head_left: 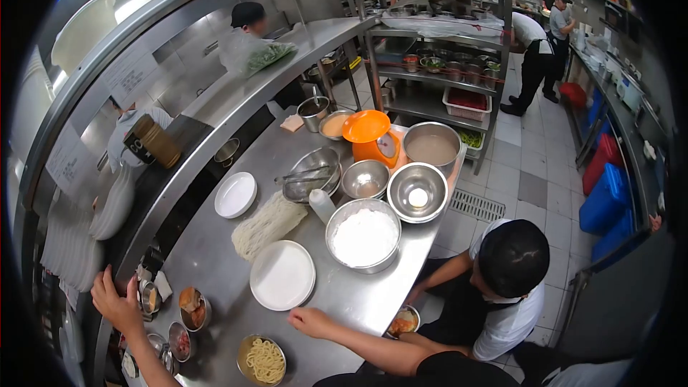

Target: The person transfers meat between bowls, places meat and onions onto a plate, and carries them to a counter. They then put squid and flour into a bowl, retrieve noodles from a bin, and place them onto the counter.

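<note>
My left hand (pixel 118 306) is raised at the edge of the steel shelf, fingers apart and holding nothing. Close to it on the counter are small steel cups, a bowl of browned food pieces (pixel 192 308) and a bowl of pinkish-red bits (pixel 180 342). My right hand (pixel 312 322) is curled closed over the counter, just below the rim of a white plate (pixel 282 275); I see nothing in it. Between my forearms stands a steel bowl of yellow noodles (pixel 265 358). A patterned off-white cloth (pixel 269 226) lies behind the plate.
A bowl of white powder (pixel 363 238), a white squeeze bottle (pixel 322 205), an orange scale (pixel 374 140) and several steel bowls crowd the counter's far right. Stacked plates (pixel 72 247) fill the left shelf. A co-worker (pixel 510 272) crouches at right, beside a bowl of food (pixel 403 321).
</note>
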`<state>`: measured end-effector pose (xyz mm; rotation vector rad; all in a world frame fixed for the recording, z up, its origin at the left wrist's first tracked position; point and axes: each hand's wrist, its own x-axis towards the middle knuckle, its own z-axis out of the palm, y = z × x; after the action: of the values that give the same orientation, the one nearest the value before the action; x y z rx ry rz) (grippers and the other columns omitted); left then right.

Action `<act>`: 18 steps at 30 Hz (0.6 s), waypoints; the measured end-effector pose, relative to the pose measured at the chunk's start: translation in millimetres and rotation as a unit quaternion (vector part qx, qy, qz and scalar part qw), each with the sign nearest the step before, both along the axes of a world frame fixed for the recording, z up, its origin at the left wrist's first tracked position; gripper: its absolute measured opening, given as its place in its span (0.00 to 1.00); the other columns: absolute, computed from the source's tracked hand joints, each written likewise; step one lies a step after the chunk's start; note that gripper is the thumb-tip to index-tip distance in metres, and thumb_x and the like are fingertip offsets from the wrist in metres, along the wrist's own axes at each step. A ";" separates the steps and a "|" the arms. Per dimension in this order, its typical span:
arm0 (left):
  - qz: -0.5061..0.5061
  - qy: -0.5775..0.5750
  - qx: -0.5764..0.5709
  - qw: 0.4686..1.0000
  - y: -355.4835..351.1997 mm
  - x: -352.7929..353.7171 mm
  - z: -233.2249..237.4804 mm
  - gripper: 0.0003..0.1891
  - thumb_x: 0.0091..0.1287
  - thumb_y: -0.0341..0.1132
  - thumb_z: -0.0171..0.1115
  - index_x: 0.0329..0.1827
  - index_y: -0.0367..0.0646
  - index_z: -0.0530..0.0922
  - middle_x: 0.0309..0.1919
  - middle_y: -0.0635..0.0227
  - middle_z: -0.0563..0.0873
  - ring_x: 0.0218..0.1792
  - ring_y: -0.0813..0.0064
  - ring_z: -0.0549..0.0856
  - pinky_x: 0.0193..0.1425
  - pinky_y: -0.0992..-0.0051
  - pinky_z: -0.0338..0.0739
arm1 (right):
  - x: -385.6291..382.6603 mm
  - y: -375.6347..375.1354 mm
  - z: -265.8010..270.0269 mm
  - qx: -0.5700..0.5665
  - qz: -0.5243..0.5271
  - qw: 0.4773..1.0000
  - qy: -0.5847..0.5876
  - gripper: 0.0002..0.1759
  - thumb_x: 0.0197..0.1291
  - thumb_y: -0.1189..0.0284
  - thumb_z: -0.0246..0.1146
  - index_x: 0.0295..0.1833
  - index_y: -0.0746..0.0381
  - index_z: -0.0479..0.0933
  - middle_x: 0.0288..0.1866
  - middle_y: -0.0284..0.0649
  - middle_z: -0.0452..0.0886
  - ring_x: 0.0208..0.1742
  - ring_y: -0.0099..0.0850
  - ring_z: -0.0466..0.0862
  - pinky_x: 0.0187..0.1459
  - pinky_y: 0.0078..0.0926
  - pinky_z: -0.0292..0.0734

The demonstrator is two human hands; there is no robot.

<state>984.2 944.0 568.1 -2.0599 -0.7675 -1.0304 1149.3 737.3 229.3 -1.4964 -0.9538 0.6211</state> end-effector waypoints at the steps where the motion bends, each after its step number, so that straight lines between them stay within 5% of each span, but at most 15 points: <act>1: 0.002 0.000 0.000 1.000 2.0 0.0 -1.0 0.27 0.54 0.45 0.67 0.55 0.42 0.74 0.50 0.61 0.77 0.51 0.57 0.74 0.54 0.62 0.66 | 0.8 -0.5 -11.2 -0.038 0.010 0.999 -0.024 0.14 0.63 0.61 0.56 0.36 0.61 0.75 0.28 0.45 0.80 0.30 0.43 0.80 0.34 0.38 0.73; 6: 0.001 0.007 0.024 1.000 4.1 -1.0 -3.4 0.27 0.54 0.43 0.68 0.56 0.42 0.74 0.52 0.60 0.77 0.52 0.57 0.74 0.55 0.62 0.65 | 4.4 -11.6 -52.8 -0.085 -0.013 0.993 -0.081 0.12 0.62 0.63 0.55 0.38 0.61 0.75 0.33 0.47 0.81 0.35 0.48 0.81 0.38 0.43 0.75; 18: 0.006 0.003 0.029 1.000 4.1 -2.2 -5.0 0.26 0.55 0.42 0.68 0.56 0.43 0.75 0.53 0.61 0.77 0.53 0.58 0.74 0.56 0.63 0.65 | 7.0 -4.4 -65.4 -0.065 -0.037 0.997 -0.017 0.11 0.60 0.66 0.55 0.39 0.62 0.77 0.35 0.50 0.82 0.38 0.50 0.82 0.41 0.42 0.76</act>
<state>982.0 948.1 563.1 -2.0065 -0.7373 -1.0286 1156.3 733.0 163.9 -1.6540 -0.8941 0.6160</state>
